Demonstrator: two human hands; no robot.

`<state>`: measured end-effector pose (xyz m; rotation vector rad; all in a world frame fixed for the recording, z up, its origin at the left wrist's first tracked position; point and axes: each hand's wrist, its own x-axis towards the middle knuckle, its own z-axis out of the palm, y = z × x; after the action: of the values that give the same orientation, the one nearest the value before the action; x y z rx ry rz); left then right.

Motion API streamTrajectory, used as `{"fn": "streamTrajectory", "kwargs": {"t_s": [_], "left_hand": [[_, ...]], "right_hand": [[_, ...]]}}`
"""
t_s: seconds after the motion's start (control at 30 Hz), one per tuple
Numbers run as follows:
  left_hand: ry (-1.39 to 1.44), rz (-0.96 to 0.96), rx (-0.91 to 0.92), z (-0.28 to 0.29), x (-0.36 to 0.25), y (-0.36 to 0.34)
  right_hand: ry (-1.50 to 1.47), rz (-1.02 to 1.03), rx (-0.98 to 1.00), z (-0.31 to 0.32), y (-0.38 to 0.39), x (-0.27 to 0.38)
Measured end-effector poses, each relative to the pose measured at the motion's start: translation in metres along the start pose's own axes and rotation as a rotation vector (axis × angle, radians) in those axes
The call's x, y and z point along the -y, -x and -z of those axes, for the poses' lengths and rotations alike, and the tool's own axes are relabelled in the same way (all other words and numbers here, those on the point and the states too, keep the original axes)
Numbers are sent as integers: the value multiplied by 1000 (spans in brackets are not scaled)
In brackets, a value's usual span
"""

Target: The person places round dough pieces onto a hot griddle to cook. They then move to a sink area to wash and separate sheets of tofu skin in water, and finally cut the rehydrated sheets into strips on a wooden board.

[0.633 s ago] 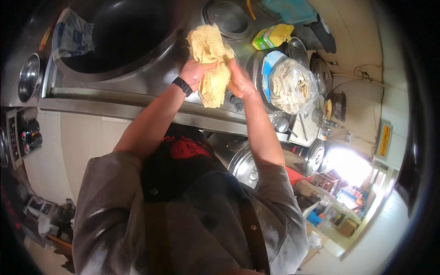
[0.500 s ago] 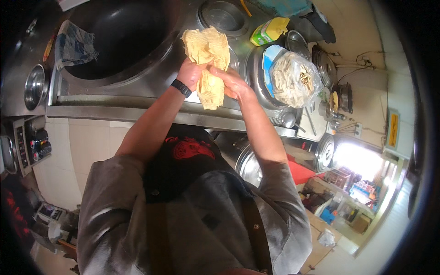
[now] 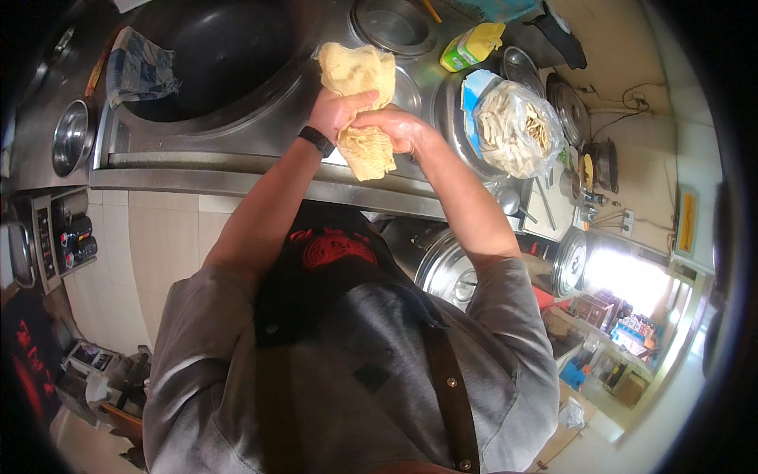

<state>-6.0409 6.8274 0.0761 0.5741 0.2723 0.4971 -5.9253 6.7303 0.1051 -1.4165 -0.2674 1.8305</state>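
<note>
Both hands grip a soft, pale yellow, crinkled sheet (image 3: 367, 154) above the steel counter's front part. It has a ribbed surface and looks like cloth or a food sheet; which one I cannot tell. My left hand (image 3: 335, 114), with a black watch band at the wrist, is wrapped round its middle. Close against it, my right hand (image 3: 395, 129) is closed on the same part from the right. Bunched folds stick out above the hands, and a loose end hangs below them. Some fingers are hidden behind the sheet.
A large black wok (image 3: 229, 59) with a checked cloth (image 3: 142, 71) on its rim is at left. A steel bowl (image 3: 73, 138) stands farther left. On the right are a plastic bag (image 3: 517, 130) of pale folded pieces, a yellow-green packet (image 3: 472, 47) and a round pan (image 3: 392, 28).
The sheet is more bunched, its lower end now slanting to the right. My hands have shifted their hold on it. The whole view has moved slightly.
</note>
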Motion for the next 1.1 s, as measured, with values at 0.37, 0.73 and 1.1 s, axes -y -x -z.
{"fn": "streamTrajectory", "kwargs": {"t_s": [0.37,0.73,1.1], "left_hand": [[-337,-450,-490,-2,-14,-27],[-575,-531,-232,-21,-4,1],[-1459,-752,-118,-22,32,2]], "right_hand": [[-991,435,107,-70,4,-60],[-1016,590,81,-38,-44,-9],[-529,672,-321,-23,-31,-29]]}}
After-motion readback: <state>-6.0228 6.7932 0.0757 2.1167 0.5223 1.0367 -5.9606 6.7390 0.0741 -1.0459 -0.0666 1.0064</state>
